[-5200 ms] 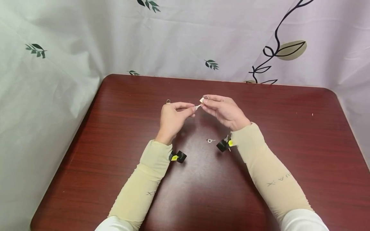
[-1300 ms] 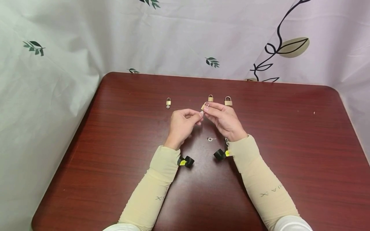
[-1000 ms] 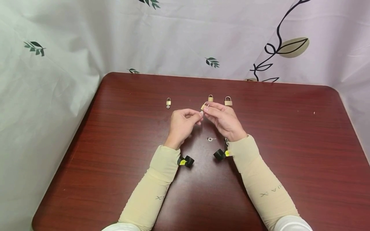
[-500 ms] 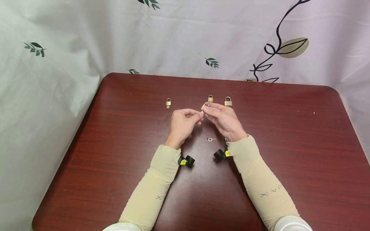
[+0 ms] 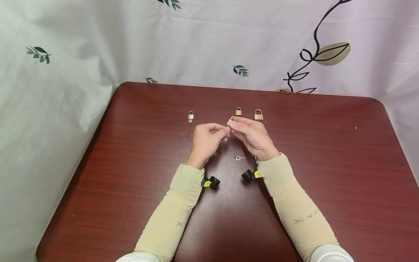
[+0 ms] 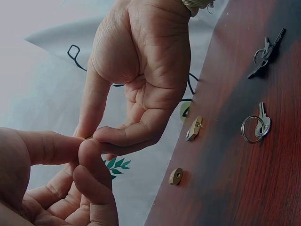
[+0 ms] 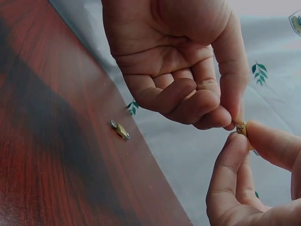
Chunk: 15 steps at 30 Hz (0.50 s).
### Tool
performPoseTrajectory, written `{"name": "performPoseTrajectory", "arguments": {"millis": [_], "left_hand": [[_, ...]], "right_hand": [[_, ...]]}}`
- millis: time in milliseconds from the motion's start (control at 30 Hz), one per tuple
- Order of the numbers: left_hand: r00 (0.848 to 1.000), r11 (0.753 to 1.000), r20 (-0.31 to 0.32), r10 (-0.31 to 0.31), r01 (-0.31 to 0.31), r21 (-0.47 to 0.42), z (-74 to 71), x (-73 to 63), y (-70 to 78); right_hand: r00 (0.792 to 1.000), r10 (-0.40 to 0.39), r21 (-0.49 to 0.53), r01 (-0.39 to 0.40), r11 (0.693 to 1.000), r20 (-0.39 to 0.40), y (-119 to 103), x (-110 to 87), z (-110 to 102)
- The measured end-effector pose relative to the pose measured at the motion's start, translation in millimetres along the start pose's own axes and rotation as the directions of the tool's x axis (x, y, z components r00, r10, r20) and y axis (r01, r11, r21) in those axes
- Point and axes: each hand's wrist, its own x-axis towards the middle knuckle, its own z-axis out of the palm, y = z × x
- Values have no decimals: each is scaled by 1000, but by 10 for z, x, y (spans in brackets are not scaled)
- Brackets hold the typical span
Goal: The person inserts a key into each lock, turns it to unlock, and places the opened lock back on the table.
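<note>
A small brass padlock (image 5: 231,120) is pinched between thumb and fingers of my right hand (image 5: 253,137), shackle upward and tilted. Right below it, my left hand (image 5: 208,142) pinches a small key, now almost wholly covered by its fingertips at the padlock's lower end. The right wrist view shows the end of the brass padlock (image 7: 241,128) between the fingers of both hands. In the left wrist view the fingertips of the left hand (image 6: 51,183) and right hand (image 6: 141,70) meet and hide what they hold.
A brass padlock (image 5: 191,116) with a key in it lies at the back left of the table (image 5: 131,153). Two more padlocks stand behind the hands, a smaller one (image 5: 238,112) and a larger one (image 5: 258,115). Ringed keys (image 6: 263,123) and dark-looking keys (image 6: 263,57) lie nearer.
Several seconds ago the key showed apart from the padlock. Since then both hands have come nearer, and the key has met the padlock's lower end. Over the last second the hands barely moved.
</note>
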Motion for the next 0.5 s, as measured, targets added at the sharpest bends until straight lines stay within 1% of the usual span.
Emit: {"name": "performPoseTrajectory", "arguments": {"millis": [133, 267, 400, 500], "left_hand": [[1000, 1000, -18, 8, -8, 29, 6, -4, -2], [999, 995, -34, 38, -35, 95, 7, -12, -4], [998, 988, -29, 64, -59, 139, -3, -18, -12], [996, 987, -21, 82, -78, 139, -8, -19, -17]], "right_hand": [[1000, 0, -1, 0, 1000, 1, 4, 0, -3], [1000, 1, 4, -1, 1000, -10, 13, 3, 2], [1000, 8, 6, -8, 1000, -27, 19, 1, 0], [999, 20, 15, -20, 1000, -28, 19, 2, -6]]}}
